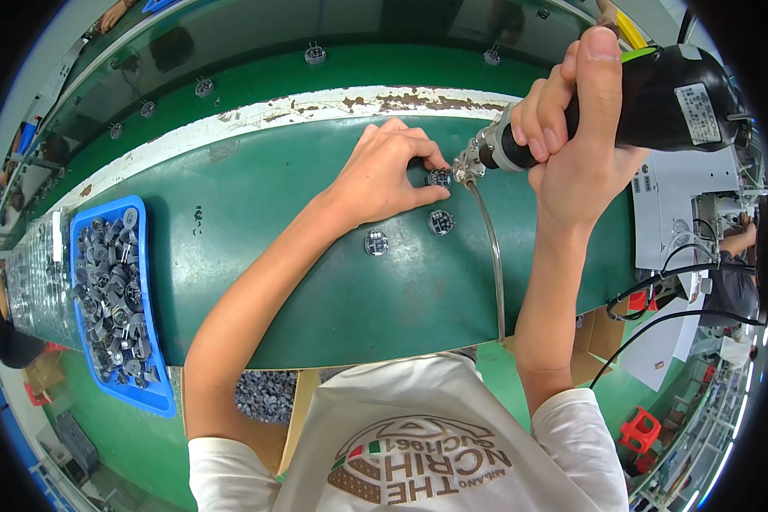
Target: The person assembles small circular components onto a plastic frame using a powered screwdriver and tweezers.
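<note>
My left hand reaches over the green work surface. Its thumb and fingers pinch a small round circuit-board part. A black electric screwdriver lies tilted in my right hand, fingers wrapped round its body and thumb along the top. The driver's metal nose points left and meets or almost meets the pinched part; I cannot tell whether they touch. From this nose a clear hose runs toward me. Nearer to me lie two more round circuit-board parts, one below my fingers and another to its left.
A blue tray heaped with grey round parts stands at the left, beside stacked clear plastic trays. Past a chipped white ledge runs a green conveyor with several spaced parts. A white machine and black cables sit right.
</note>
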Motion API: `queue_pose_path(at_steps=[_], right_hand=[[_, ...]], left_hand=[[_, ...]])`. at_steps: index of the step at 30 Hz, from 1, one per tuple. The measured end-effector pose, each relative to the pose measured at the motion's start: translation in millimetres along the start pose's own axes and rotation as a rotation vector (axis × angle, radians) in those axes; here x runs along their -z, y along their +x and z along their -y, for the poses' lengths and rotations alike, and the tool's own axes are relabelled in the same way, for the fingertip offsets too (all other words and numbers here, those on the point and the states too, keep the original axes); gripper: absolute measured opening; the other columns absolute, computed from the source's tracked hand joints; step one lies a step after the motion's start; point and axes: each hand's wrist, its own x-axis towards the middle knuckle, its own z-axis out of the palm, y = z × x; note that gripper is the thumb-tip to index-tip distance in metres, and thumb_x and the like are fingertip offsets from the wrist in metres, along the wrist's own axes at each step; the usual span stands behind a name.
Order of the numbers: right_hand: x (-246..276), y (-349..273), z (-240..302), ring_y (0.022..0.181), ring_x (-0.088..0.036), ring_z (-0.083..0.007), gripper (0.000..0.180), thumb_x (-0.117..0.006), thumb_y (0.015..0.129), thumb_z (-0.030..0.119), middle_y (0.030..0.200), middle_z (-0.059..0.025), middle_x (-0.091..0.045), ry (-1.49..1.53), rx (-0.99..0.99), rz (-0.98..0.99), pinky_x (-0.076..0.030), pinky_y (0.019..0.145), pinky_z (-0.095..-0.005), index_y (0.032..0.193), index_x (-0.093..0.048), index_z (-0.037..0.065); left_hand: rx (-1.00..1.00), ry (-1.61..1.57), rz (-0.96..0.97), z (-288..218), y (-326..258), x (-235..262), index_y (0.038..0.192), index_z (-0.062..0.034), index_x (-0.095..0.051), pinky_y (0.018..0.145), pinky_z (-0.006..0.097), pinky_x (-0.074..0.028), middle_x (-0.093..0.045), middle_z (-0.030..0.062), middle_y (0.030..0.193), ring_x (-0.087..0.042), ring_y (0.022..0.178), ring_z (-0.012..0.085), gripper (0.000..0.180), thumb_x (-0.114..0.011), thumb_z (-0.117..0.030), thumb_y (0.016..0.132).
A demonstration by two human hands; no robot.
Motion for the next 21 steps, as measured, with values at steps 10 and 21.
queue_pose_path(at_steps=[10, 21], right_hand=[[0.8, 4.8, -10.6, 0.038, -0.034, -0.0077, 0.033, -0.061, 0.103, 0.024, 0.049, 0.0008, -0.038, 0.024, 0.012, 0.027, -0.032, 0.042, -0.0261, 0.078, -0.052, 0.004], [2.2, 1.5, 3.1, 0.039, -0.032, -0.0074, 0.032, -0.057, 0.105, 0.028, 0.050, 0.0015, -0.035, 0.005, -0.020, -0.041, -0.031, 0.042, -0.0265, 0.082, -0.053, 0.006]], left_hand=[[0.000, 0.009, -0.005, 0.3, -1.1, -0.2, 0.098, -0.0103, -0.077, 0.092, 0.037, -0.039, -0.069, 0.0010, 0.094, -0.055, 0.099, 0.0225, 0.030, -0.084, -0.025, 0.074], [-0.024, 0.041, -0.015, 2.0, -3.6, -3.0, 0.100, -0.0104, -0.076, 0.090, 0.036, -0.039, -0.069, 0.0011, 0.094, -0.056, 0.097, 0.0217, 0.030, -0.082, -0.025, 0.075]])
